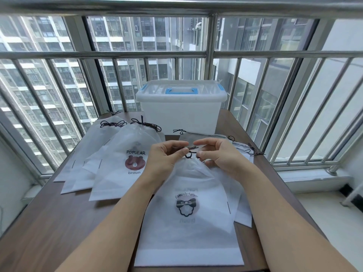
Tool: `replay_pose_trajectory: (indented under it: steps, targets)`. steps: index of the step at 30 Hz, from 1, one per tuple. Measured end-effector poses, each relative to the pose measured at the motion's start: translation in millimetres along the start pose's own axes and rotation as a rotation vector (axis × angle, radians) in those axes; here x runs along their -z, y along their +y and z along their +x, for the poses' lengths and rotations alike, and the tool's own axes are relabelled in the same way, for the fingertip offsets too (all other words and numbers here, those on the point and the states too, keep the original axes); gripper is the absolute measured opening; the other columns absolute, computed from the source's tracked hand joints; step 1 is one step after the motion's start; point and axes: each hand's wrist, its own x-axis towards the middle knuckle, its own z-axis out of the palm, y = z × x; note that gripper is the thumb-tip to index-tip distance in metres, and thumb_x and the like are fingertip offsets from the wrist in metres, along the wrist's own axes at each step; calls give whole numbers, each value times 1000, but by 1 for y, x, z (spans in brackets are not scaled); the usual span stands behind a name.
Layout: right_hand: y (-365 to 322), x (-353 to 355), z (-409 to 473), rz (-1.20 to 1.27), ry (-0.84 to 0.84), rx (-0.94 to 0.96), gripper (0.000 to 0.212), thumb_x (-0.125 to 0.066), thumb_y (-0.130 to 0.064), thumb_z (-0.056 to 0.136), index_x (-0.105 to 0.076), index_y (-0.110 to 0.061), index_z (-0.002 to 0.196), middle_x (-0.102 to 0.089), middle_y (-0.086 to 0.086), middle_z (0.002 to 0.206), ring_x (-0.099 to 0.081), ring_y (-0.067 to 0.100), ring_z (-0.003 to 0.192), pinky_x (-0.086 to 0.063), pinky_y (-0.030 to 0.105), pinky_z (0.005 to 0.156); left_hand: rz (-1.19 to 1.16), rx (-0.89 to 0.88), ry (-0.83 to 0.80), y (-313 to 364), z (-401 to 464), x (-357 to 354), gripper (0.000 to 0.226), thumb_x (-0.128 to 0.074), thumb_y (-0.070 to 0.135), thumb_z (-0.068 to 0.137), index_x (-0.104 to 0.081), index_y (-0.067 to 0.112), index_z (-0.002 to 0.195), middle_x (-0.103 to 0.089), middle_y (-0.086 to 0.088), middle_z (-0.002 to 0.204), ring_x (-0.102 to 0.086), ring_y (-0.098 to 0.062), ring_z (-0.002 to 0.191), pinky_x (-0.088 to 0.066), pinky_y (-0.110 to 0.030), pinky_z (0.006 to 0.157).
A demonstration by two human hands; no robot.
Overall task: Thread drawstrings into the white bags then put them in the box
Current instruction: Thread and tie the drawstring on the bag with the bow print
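A white bag (188,222) with a bow print lies flat before me, its gathered mouth raised between my hands. A dark drawstring (189,149) runs across that mouth. My left hand (164,156) pinches the string on the left side, and my right hand (218,154) pinches it on the right, fingers curled. The translucent box (181,112), with blue handle and latches, stands at the table's far middle, its lid on.
Several white bags with tied dark strings, one printed with a bear (125,163), fan out on the left of the brown table (59,222). More bags (241,148) lie behind my right hand. A steel railing (210,55) and windows close off the far side.
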Motion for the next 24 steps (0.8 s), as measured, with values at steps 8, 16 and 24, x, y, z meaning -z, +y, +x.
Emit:
replay_pose_trajectory:
  steps: [8, 16, 24]
  targets:
    - [1, -1, 0, -141, -22, 61, 22, -75, -3, 87, -75, -13, 107, -76, 11, 90, -63, 17, 71, -53, 26, 64, 18, 24, -63, -2, 0, -1, 15, -73, 0, 85, -75, -2, 100, -76, -8, 86, -68, -9, 79, -53, -17, 77]
    - [-1, 0, 4, -7, 13, 97, 5, -70, -6, 90, -72, -3, 94, -62, 2, 67, -50, 15, 60, -40, 23, 56, 9, 36, -17, -5, 2, -3, 10, -73, 3, 87, -77, 9, 93, -74, -4, 80, -65, -9, 74, -53, -17, 76]
    - [-3, -9, -1, 109, -154, 65, 21, -61, -8, 96, -73, 4, 109, -72, 20, 100, -56, 13, 72, -41, 22, 61, -80, 45, -45, -6, 3, -3, 13, -66, 6, 93, -74, -2, 98, -75, -6, 81, -69, -10, 77, -53, -17, 75]
